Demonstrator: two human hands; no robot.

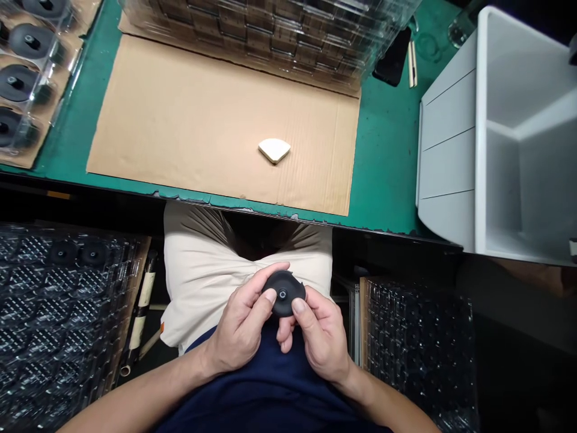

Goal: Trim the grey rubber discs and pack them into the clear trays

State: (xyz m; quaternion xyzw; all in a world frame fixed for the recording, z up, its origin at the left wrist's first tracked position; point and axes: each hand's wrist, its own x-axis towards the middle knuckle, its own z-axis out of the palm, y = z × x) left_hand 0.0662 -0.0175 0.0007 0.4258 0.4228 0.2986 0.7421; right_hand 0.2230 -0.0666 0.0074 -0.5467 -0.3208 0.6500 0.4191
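Observation:
Above my lap, a round black disc [285, 282] with a small raised hub at its centre is held between both hands. My left hand [243, 319] grips its left edge, thumb on the face and index finger along the far rim. On the right edge, my right hand [322, 331] pinches it with the thumb on top; its lower fingers curl underneath. A small piece of dark material sticks up at the disc's upper right rim. A pale fan-shaped block [274, 150] lies on the cardboard sheet [193, 120] on the table, beyond my hands.
Stacked clear plastic trays [270, 36] stand at the back. A tray with black discs [18, 83] sits at the far left. A grey bin [451, 144] occupies the right, near a black phone [393, 60]. More trays [58, 319] are below left, and another stack [419, 349] below right.

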